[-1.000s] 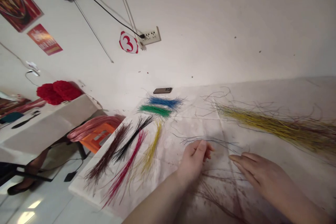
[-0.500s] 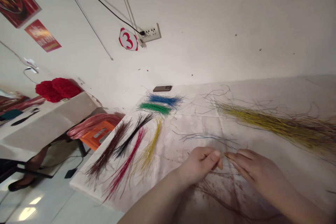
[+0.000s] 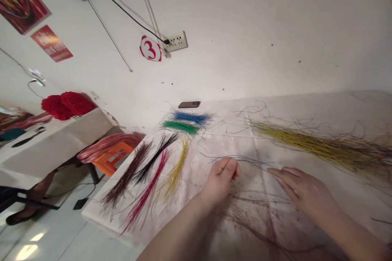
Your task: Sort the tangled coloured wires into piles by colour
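My left hand [image 3: 223, 177] is closed, thumb pressed on its curled fingers, over the middle of the white-covered table [image 3: 199, 216]. To its right, my right hand [image 3: 301, 187] pinches with its fingers pressed together, pointing left. What either hand holds, if anything, is too thin to make out. Behind them lie a few loose bluish wire-like strands [image 3: 249, 159], passing close to both hands. Nearer me, dark reddish-brown strands [image 3: 254, 233] spread below the hands, partly in shadow.
Sorted strand bundles lie at left: blue [image 3: 191, 117], green [image 3: 180, 126], black [image 3: 157, 158], dark brown [image 3: 127, 177], pinkish red [image 3: 148, 195] and yellow [image 3: 177, 171]. A large yellowish bundle [image 3: 318, 144] stretches right. A phone [image 3: 189, 105] rests by the wall; an orange stool [image 3: 112, 159] stands left.
My hands have moved apart: the left went left and slightly up, the right shifted slightly up and right. The bundles lie as before.
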Demonstrator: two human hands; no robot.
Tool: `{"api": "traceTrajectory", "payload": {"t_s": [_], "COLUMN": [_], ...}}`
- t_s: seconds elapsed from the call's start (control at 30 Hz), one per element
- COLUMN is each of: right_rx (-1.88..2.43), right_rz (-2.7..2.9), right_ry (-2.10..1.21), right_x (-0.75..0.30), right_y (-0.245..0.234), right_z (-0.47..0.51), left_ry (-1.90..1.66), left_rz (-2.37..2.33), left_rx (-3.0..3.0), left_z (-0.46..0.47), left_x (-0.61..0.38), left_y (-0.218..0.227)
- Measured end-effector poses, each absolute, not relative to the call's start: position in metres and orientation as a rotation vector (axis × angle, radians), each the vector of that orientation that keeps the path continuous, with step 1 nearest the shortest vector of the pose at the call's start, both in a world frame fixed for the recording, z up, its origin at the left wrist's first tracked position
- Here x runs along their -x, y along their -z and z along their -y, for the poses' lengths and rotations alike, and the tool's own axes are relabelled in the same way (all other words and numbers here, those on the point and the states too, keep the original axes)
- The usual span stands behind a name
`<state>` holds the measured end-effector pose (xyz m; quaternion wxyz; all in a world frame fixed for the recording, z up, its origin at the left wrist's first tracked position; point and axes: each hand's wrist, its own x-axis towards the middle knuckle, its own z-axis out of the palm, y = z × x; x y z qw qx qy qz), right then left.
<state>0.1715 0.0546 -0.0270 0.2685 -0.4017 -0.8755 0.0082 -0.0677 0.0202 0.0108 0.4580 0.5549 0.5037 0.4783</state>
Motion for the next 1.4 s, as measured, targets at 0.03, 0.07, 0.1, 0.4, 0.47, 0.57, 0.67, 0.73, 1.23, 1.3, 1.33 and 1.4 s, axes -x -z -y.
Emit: {"api": "traceTrajectory", "payload": {"t_s": [0.03,0.07,0.1,0.4,0.47,0.57,0.67,0.73,1.23,1.3,1.33,1.4], "right_rx": [1.107,1.132,1.156,1.334,1.362,1.342,1.307,1.281,1.281,1.283,1.279,1.271], "right_rz": [2.351,2.341,2.334,2.179,2.141,2.134,2.155,2.172,2.149,2.147,2.144,2.141], "right_ry": [-0.004,0.016,0.034,-0.094,-0.157,-0.227,-0.274,-0.300,-0.406,-0.407,-0.407,-0.413], "right_x": [-0.175,-0.178,-0.181,-0.203,-0.205,-0.201,-0.195,-0.191,-0.184,-0.183,-0.183,-0.182], "right_y": [0.028,0.029,0.029,0.035,0.035,0.033,0.031,0.032,0.027,0.028,0.030,0.032], "right_z": [-0.057,-0.059,-0.061,-0.074,-0.074,-0.072,-0.069,-0.067,-0.062,-0.062,-0.063,-0.064], "left_ry": [-1.202,-1.227,-1.255,-1.794,-1.963,-1.714,-1.079,-0.799,-0.442,-0.346,-0.259,-0.049], "left_rz": [-1.236,-1.229,-1.220,-1.404,-1.678,-2.228,-2.470,-2.542,-2.492,-2.286,-2.228,-2.140], "left_rx": [-1.361,-1.360,-1.361,-1.329,-1.321,-1.477,-1.753,-1.865,-2.265,-2.388,-2.424,-2.517], "left_z": [-0.021,-0.021,-0.021,0.001,0.013,0.034,0.051,0.059,0.043,0.014,-0.002,-0.034], "left_x": [0.069,0.071,0.073,0.135,0.161,0.192,0.205,0.205,0.178,0.169,0.166,0.163], "left_y": [-0.011,-0.011,-0.012,-0.054,-0.059,-0.049,-0.025,-0.011,-0.050,-0.052,-0.051,-0.045]}}
